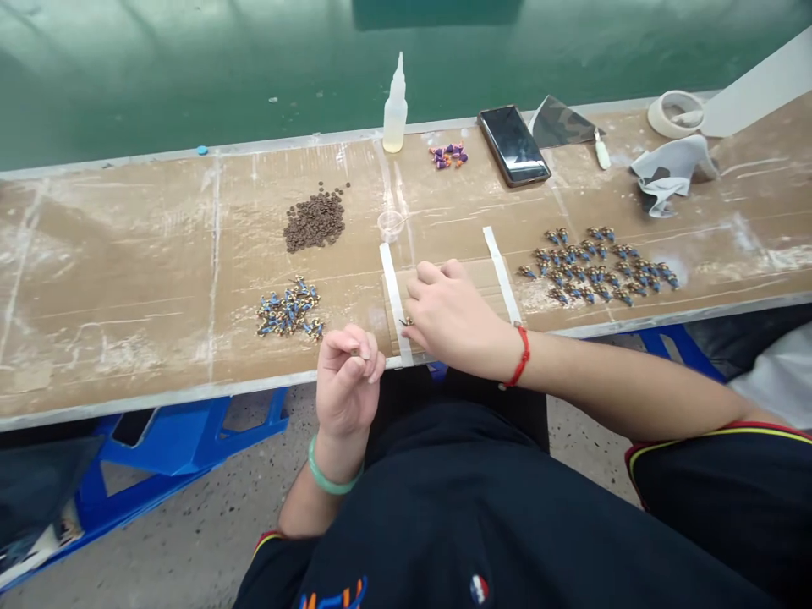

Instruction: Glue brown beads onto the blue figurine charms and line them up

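My left hand [348,381], with a green bangle at its wrist, is raised at the table's front edge, thumb and fingers pinched on something small that I cannot make out. Over a cardboard piece [475,275] with white tape strips, my right hand [450,317] is closed, fingers curled down. A small dark tip pokes out by its thumb; what it belongs to is hidden. Small blue-and-gold figures [288,311] lie heaped left of my left hand. More such figures [596,271] are spread out right of the cardboard. Behind the left heap is a pile of small brown discs [315,220].
A glue bottle [394,118] stands at the table's back edge. Near it are a small clear cup [391,224], purple-orange pieces [449,156] and a phone [513,145]. Farther right lie a small white tube [601,152], a tape roll [675,114] and a crumpled cloth [676,169].
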Action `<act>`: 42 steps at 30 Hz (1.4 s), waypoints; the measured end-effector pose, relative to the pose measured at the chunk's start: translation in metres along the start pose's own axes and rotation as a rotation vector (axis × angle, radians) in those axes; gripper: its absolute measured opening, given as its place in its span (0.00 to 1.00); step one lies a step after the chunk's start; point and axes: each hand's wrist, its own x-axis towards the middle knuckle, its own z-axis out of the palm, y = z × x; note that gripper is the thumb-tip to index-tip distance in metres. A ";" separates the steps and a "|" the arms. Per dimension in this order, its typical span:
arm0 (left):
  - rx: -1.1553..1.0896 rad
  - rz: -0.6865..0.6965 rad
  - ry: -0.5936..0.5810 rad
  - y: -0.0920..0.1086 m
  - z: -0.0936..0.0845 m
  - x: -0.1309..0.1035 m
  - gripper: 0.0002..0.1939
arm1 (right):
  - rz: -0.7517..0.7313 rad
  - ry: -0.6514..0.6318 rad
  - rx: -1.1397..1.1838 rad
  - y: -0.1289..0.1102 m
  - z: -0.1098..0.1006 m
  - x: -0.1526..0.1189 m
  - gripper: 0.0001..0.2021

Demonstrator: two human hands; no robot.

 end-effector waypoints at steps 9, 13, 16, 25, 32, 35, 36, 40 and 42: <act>-0.050 0.028 0.005 0.005 -0.004 -0.009 0.10 | -0.010 0.002 0.032 -0.010 0.007 0.007 0.04; -0.018 0.084 -0.027 0.008 -0.006 -0.008 0.09 | -0.038 0.107 0.253 -0.009 0.003 -0.004 0.05; 0.022 0.146 -0.066 0.009 -0.007 -0.008 0.06 | -0.166 0.241 0.709 -0.008 -0.009 -0.017 0.05; 0.325 0.398 -0.121 0.013 0.010 -0.018 0.04 | -0.249 0.537 1.231 -0.031 -0.016 -0.047 0.01; 0.446 0.522 -0.169 0.016 0.015 -0.026 0.05 | -0.340 0.754 1.017 -0.029 -0.017 -0.058 0.03; 0.477 0.531 -0.175 0.015 0.016 -0.028 0.06 | -0.343 0.803 0.971 -0.029 -0.018 -0.060 0.02; 0.485 0.532 -0.175 0.015 0.017 -0.029 0.06 | -0.340 0.812 0.960 -0.029 -0.018 -0.061 0.02; 0.515 0.529 -0.163 0.014 0.019 -0.029 0.05 | -0.328 0.830 0.916 -0.028 -0.017 -0.064 0.03; 0.522 0.522 -0.162 0.014 0.020 -0.029 0.04 | -0.323 0.831 0.902 -0.028 -0.017 -0.065 0.03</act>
